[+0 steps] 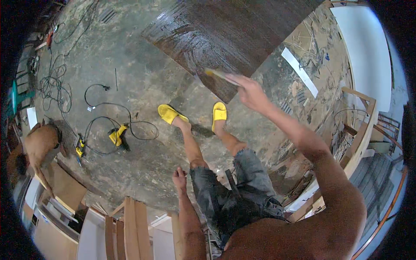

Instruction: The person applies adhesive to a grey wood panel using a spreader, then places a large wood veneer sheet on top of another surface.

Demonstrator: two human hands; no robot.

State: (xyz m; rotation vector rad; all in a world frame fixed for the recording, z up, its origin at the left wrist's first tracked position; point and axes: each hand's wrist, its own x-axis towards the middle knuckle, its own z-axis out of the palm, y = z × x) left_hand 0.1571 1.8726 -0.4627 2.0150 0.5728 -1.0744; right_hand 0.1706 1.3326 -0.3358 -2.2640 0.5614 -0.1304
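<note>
My right hand point(252, 93) is closed around the pale handle of a brush point(222, 75). The brush's yellowish tip is over the near part of a large dark brown board point(242, 34); whether it touches cannot be made out. Wet, shiny streaks cover the board's left side, while the rest looks duller. My left hand point(179, 178) hangs low beside my left thigh, its fingers curled in and nothing visible in them.
A yellow power tool point(116, 135), another yellow tool point(79, 146) and tangled black cords point(56, 86) lie on the stained floor at left. A bent-over person point(41, 141) is at far left. A white strip point(300, 72) and a white panel point(364, 52) are at right.
</note>
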